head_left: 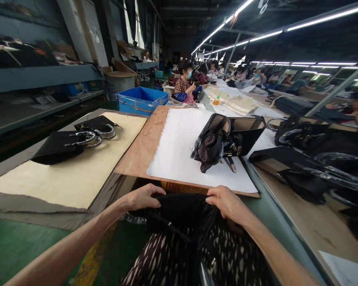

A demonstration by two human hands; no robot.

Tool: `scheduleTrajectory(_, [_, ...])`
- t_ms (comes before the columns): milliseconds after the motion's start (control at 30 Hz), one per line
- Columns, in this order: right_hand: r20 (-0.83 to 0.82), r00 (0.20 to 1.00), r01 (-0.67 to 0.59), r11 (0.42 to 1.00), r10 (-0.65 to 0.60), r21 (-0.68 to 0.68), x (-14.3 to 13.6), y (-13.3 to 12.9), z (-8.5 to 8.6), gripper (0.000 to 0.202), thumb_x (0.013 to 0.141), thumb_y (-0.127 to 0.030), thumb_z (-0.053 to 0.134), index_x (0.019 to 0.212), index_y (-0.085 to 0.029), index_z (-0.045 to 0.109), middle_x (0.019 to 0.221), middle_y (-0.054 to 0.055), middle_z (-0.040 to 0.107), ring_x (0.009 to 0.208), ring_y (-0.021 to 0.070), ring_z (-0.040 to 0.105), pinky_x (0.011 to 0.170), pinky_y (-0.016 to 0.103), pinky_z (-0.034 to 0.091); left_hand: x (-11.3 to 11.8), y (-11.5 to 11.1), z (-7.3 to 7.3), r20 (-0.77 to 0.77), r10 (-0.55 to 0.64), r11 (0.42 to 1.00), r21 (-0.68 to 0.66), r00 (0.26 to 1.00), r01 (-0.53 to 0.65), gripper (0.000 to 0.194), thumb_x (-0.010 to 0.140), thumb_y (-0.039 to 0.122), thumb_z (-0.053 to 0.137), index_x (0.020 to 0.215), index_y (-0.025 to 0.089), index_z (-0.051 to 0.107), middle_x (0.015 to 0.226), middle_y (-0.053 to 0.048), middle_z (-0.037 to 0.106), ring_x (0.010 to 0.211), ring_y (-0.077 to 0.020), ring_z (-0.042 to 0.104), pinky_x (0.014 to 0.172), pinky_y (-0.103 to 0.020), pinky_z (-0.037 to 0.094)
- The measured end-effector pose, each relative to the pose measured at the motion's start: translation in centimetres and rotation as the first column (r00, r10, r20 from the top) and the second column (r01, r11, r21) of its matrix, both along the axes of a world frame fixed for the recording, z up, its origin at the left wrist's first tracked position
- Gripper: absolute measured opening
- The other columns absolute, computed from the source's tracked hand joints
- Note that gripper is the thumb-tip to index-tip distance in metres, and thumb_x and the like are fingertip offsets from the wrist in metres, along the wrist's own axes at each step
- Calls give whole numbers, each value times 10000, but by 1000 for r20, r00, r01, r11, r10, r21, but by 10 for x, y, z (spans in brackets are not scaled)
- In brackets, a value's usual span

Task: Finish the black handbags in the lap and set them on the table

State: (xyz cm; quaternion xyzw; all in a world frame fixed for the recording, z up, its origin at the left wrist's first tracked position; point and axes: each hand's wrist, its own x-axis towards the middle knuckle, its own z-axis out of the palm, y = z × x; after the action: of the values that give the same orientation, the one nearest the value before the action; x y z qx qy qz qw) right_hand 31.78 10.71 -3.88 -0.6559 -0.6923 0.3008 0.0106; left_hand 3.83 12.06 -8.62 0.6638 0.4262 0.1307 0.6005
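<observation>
A black handbag (181,212) lies on my lap, just below the edge of the brown board (137,153). My left hand (144,197) grips its left top edge with the fingers curled over it. On the bag's right top edge, my right hand (226,202) holds on the same way. A plastic-wrapped handle (134,218) sticks out under my left wrist. A second black handbag (223,139) lies open on the white sheet (179,151) in front of me, its lining turned out.
Two black bags with wrapped handles (77,141) rest on the cream board at left. More wrapped black bags (316,159) pile up at right. A blue crate (141,99) stands behind. Other people sit working along the long table farther back.
</observation>
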Motion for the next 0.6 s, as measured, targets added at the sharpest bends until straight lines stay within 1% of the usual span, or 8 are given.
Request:
scheduleTrajectory(67, [-14, 1000, 18, 999, -18, -30, 4, -2, 2, 186, 729, -286, 450, 588, -192, 529, 332, -81, 376, 333, 90, 446, 417, 201, 266, -3, 7, 3, 30, -23, 998, -58, 999, 25, 280, 600, 199, 562, 864, 146, 637, 687, 32, 592, 601, -106, 494, 517, -174, 360])
scheduleTrajectory(167, [-37, 999, 26, 997, -29, -77, 9, -3, 7, 180, 728, -301, 452, 621, -191, 548, 349, -80, 388, 333, 88, 435, 414, 200, 266, -5, 15, 8, 96, -69, 979, -186, 993, 86, 303, 590, 217, 595, 884, 154, 638, 664, 30, 601, 551, -97, 490, 487, -170, 366])
scheduleTrajectory(233, [-44, 999, 24, 995, -28, -100, 11, -4, 8, 176, 724, -301, 452, 623, -191, 544, 375, -77, 410, 338, 86, 435, 411, 200, 266, -4, 19, 8, 108, -82, 966, -238, 991, 106, 310, 583, 227, 615, 884, 161, 641, 664, 28, 607, 537, -95, 492, 470, -167, 369])
scheduleTrajectory(300, [-46, 998, 27, 992, -33, -120, 13, -5, 6, 171, 722, -297, 447, 623, -192, 539, 405, -73, 433, 350, 86, 446, 413, 197, 273, -2, 21, 2, 99, -68, 964, -252, 993, 91, 302, 568, 237, 635, 860, 161, 652, 659, 26, 611, 538, -99, 498, 467, -166, 377])
scheduleTrajectory(433, [-42, 998, 47, 990, -53, -136, 15, -5, -5, 172, 724, -299, 439, 629, -197, 540, 446, -68, 460, 371, 88, 462, 425, 197, 295, 0, 21, -12, 120, -8, 967, -253, 993, 39, 280, 558, 262, 664, 815, 149, 666, 656, 18, 616, 555, -104, 507, 503, -173, 400])
scheduleTrajectory(600, [-40, 998, 49, 984, -57, -170, 17, 1, -14, 175, 725, -304, 438, 635, -204, 549, 449, -58, 477, 375, 99, 458, 421, 209, 298, -2, 22, -20, 160, 21, 960, -280, 987, 25, 276, 560, 273, 685, 805, 148, 667, 671, 16, 613, 570, -106, 510, 526, -184, 396])
